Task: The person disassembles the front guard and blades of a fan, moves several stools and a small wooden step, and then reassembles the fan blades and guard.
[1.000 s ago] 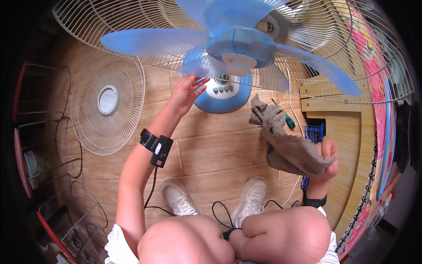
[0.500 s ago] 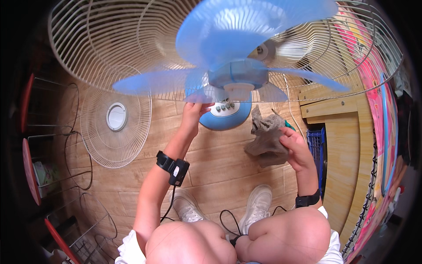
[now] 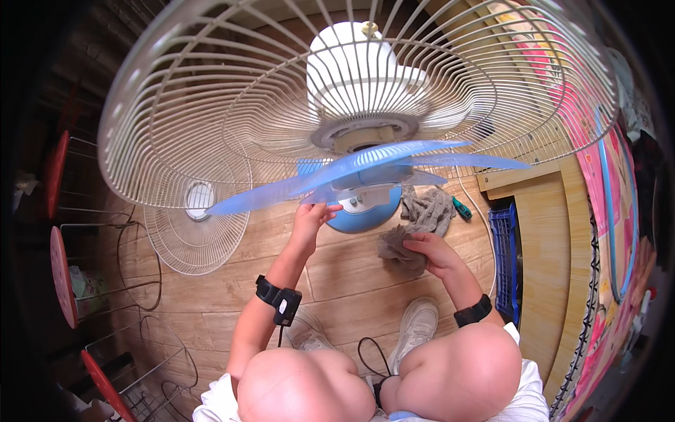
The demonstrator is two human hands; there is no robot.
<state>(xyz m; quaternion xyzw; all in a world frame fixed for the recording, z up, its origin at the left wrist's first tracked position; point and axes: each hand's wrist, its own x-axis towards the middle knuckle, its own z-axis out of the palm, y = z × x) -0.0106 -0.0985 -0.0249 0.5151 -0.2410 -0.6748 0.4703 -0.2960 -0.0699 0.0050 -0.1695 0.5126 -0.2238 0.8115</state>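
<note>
My left hand (image 3: 313, 219) pinches the lower edge of a blue translucent fan blade (image 3: 253, 195). The blades sit on a hub (image 3: 365, 176) in front of an open wire rear guard (image 3: 176, 98), with a white motor housing (image 3: 351, 56) behind it. Below is the blue fan base (image 3: 362, 219) with buttons, partly hidden by the blades. My right hand (image 3: 430, 250), right of centre, grips a bunched grey cloth (image 3: 402, 252); more grey cloth (image 3: 429, 211) lies on the floor beyond it, beside a green-handled tool (image 3: 461, 207).
The detached front guard (image 3: 190, 250) lies on the wooden floor at left, near red-seated stools (image 3: 63, 274) with wire frames. At right are a wooden panel (image 3: 545, 274), a blue plastic crate (image 3: 506, 260), a white cord and pink floral fabric (image 3: 598, 337). My knees and shoes are below.
The fan's guard and blades have tipped, exposing the white motor housing. My left hand is lower in view, still at a blade; my right hand has moved leftward with the cloth.
</note>
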